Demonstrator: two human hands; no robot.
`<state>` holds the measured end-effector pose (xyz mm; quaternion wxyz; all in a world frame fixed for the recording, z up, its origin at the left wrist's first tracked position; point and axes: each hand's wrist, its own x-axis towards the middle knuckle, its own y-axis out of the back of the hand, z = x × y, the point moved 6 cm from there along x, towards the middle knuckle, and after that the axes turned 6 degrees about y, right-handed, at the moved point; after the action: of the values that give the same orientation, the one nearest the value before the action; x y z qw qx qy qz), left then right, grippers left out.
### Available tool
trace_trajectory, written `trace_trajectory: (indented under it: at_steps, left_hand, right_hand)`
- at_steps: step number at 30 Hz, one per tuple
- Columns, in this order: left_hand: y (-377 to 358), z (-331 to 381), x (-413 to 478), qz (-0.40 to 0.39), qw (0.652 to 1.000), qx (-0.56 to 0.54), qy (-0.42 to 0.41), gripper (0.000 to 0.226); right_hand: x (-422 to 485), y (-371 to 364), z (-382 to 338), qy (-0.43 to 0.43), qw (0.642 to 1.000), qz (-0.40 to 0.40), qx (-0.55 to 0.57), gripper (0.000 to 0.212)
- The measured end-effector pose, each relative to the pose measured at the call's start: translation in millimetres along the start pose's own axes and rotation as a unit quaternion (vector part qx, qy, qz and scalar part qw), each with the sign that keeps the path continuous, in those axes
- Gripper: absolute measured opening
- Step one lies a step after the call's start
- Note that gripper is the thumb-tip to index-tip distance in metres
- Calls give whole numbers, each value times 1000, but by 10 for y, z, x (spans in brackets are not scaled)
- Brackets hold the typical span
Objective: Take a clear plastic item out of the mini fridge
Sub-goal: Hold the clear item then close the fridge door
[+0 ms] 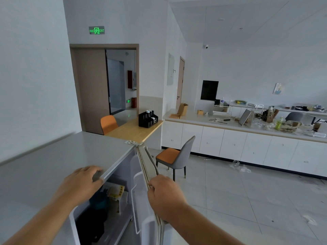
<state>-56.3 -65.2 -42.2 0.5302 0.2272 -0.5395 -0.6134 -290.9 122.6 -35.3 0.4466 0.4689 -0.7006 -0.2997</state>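
While the door point(150, 165) is gripped at its edge by the right hand point(164, 193), the fridge point(53, 165) top's lip is held by the left hand point(83, 181). Opening is judged underway; no clear item is discernible inside, so searching is needed.

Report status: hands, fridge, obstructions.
Left hand holds fridge top edge; right hand grips open door. Nothing clear made out inside. Yellow box, dark items crowd the inside.
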Motion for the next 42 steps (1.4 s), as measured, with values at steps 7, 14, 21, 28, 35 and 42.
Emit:
trace_trajectory:
  at_steps: [7,14,21,28,35,42]
  left_hand:
    - [11,-10,12,-1,1000,-3,-9,33]
    - [27,-10,-1,7,1000,-5,-11,32]
    - [47,0,-10,13,1000,-13,-8,30]
    - [84,25,-30,7,1000,-18,-5,33]
    - [104,29,-37,2,1000,-15,-2,39]
    - [86,-2,-10,-7,1000,-19,-3,39]
  right_hand:
    - [74,-160,-264,42,999,1,-12,20]
    - [98,-114,-271,85,995,-41,9,17]
    - [97,-189,-428,131,989,-59,31,17]
    - [207,-337,-592,147,986,-77,27,24]
    - [312,-493,-747,168,981,-97,23,46]
    - [516,-638,-1068,169,980,-103,10,38]
